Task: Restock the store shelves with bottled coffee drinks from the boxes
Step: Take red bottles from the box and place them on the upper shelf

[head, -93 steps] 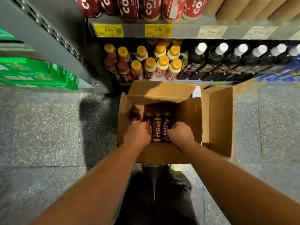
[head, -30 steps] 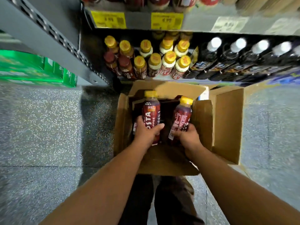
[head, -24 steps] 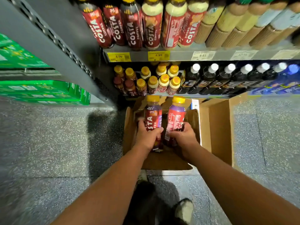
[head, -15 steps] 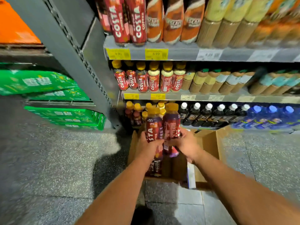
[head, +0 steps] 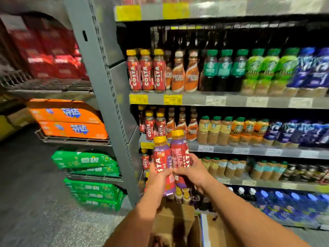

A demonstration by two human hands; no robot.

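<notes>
My left hand (head: 159,177) grips a red-and-purple Costa coffee bottle (head: 161,155) with a yellow cap. My right hand (head: 193,172) grips a second bottle of the same kind (head: 179,148), held right beside the first. Both bottles are upright in front of the left end of the shelves. Behind them, Costa bottles (head: 154,126) stand on a middle shelf (head: 249,150), and three more Costa bottles (head: 146,72) stand on the shelf above. The open cardboard box (head: 175,221) sits on the floor below my forearms; its inside is mostly hidden.
A grey steel upright (head: 106,97) stands just left of the bottles. Orange cases (head: 71,122) and green cases (head: 92,177) are stacked on racks to the left. Other bottled drinks (head: 249,72) fill the shelves to the right. Speckled floor (head: 35,202) lies at the lower left.
Both hands went into the box, each took a bottle, and lifted them out and up to shelf height. The view rose from the box to the shelves.
</notes>
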